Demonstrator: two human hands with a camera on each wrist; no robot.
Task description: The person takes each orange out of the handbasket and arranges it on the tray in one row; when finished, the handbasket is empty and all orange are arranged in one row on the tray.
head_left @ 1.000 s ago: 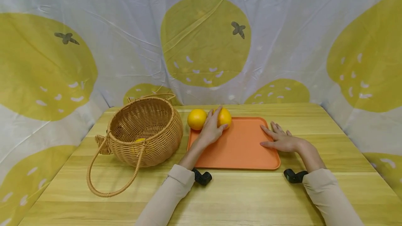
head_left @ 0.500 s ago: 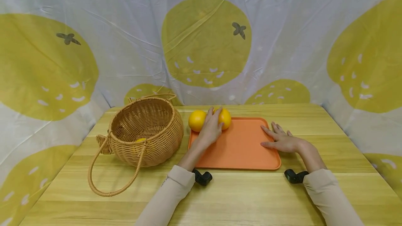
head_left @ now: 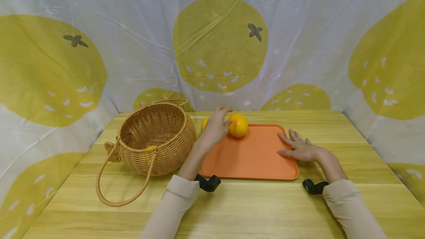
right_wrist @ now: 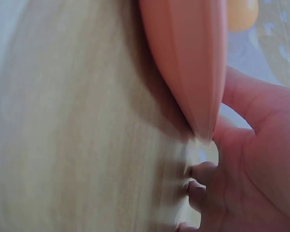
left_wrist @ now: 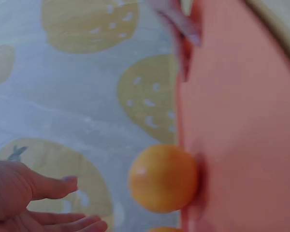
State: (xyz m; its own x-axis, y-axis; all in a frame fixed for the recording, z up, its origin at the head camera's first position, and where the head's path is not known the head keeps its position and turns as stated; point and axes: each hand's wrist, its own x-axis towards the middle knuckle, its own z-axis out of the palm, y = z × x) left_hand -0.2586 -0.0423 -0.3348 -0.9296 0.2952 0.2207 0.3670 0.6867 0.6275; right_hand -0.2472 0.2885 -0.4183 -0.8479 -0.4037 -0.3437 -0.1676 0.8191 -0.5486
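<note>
My left hand (head_left: 215, 129) hovers over the back left part of the orange tray (head_left: 255, 158), fingers apart and holding nothing. Just right of it an orange (head_left: 238, 125) sits on the tray. A second orange (head_left: 204, 123) is mostly hidden behind the left hand. In the left wrist view there is a gap between the hand (left_wrist: 24, 195) and the nearer orange (left_wrist: 163, 179). At the tray's right edge rests my right hand (head_left: 301, 150), fingers spread; the right wrist view shows its thumb and index finger by the tray rim (right_wrist: 203, 111).
A wicker basket (head_left: 176, 159) stands left of the tray, its handle (head_left: 121, 204) lying toward the front. Something yellow (head_left: 151, 147) is partly visible inside it. Black devices (head_left: 210, 183) sit at both wrists. A fruit-print curtain (head_left: 219, 43) hangs behind the wooden table (head_left: 265, 209).
My left hand has let go of the right-hand orange and shifted up and left, now covering much of the other orange. The right hand keeps its place at the tray.
</note>
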